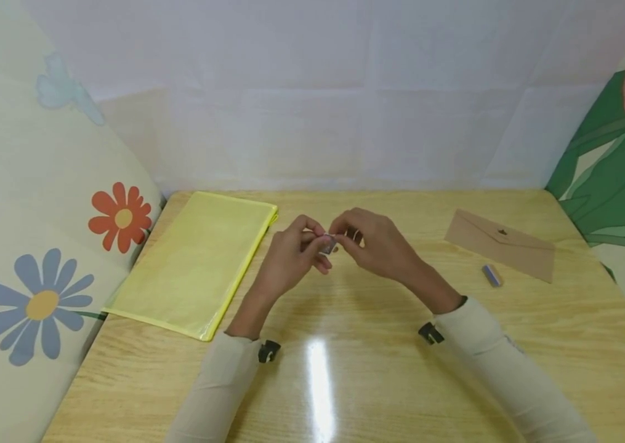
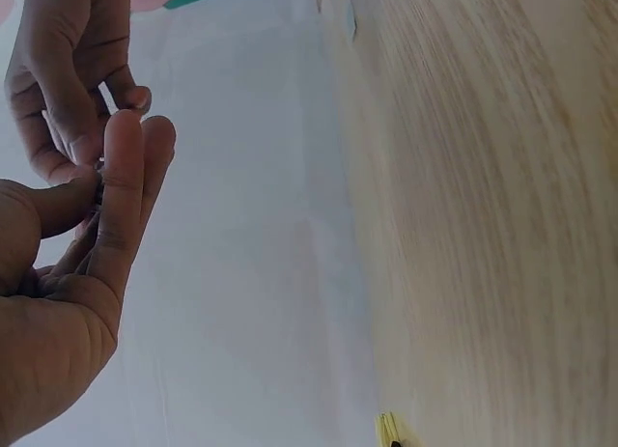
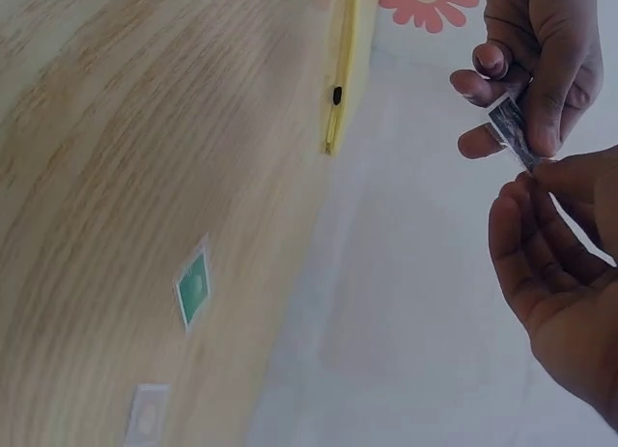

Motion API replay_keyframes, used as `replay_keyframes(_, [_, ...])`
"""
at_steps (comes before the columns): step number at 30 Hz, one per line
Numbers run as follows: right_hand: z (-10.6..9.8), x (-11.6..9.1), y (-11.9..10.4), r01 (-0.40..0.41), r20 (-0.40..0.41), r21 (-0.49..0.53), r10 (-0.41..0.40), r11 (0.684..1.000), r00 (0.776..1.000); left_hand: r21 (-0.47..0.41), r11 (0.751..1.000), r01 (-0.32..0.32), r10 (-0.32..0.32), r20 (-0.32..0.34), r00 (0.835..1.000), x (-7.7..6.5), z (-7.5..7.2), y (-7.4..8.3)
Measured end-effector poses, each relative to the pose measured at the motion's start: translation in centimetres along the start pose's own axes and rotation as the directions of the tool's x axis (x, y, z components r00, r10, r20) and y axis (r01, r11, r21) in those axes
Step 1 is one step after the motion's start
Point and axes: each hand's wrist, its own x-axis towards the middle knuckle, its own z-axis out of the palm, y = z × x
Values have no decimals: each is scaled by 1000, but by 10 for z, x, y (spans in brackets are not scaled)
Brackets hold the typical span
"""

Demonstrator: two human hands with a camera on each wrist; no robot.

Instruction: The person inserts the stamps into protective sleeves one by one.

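Both hands meet above the middle of the table around a small dark grey stamp with a pale border. My left hand pinches it between thumb and forefinger. In the right wrist view the stamp stands tilted, its lower end between the thumb and forefinger of my right hand. From the left wrist, the fingers of the left hand hide most of the stamp, and the right hand reaches in from above.
A yellow zip folder lies on the table's left. At right are a brown envelope and an eraser. In the right wrist view, a green stamp and a pale stamp lie on the table.
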Motion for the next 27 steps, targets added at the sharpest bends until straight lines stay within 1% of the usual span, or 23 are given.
replay_keyframes(2, [0,0,3,-70,18,52,69,996,997,11,1000,14,-14,12,1000,0,0,-1])
replay_keyframes(3, [1,0,6,-119,33,82,117,990,993,29,999,25,-26,15,1000,0,-1,-2])
replay_keyframes(5, [2,-1,12,-227,81,123,218,966,973,72,996,50,-52,15,999,-1,-1,-3])
replay_keyframes(7, [7,-2,20,-329,146,125,310,936,939,137,988,76,-78,9,997,-2,-3,-5])
replay_keyframes(9, [13,-4,28,-409,212,105,382,907,900,193,977,96,-99,7,995,-3,-4,-8])
replay_keyframes(12, [27,-7,40,-481,274,51,451,875,850,244,963,117,-129,35,991,-3,-4,-11])
replay_keyframes(13, [32,-8,44,-497,284,37,468,867,837,253,960,121,-138,51,989,-3,-4,-12])
replay_keyframes(15, [42,-10,50,-517,292,4,494,856,819,273,953,128,-156,84,984,-4,-3,-14])
replay_keyframes(17, [50,-13,54,-525,286,-20,508,851,812,283,951,127,-164,113,980,-4,-1,-16])
replay_keyframes(18, [54,-13,55,-520,282,-37,508,853,814,289,949,127,-168,123,978,-5,-1,-17])
replay_keyframes(23, [61,-12,52,-436,262,-176,468,883,844,314,940,133,-188,154,970,-5,0,-19])
replay_keyframes(25, [61,-11,50,-407,264,-219,455,887,850,327,936,132,-194,163,967,-4,0,-21])
replay_keyframes(27, [61,-12,51,-408,262,-227,459,884,849,354,927,127,-195,166,967,-3,0,-25])
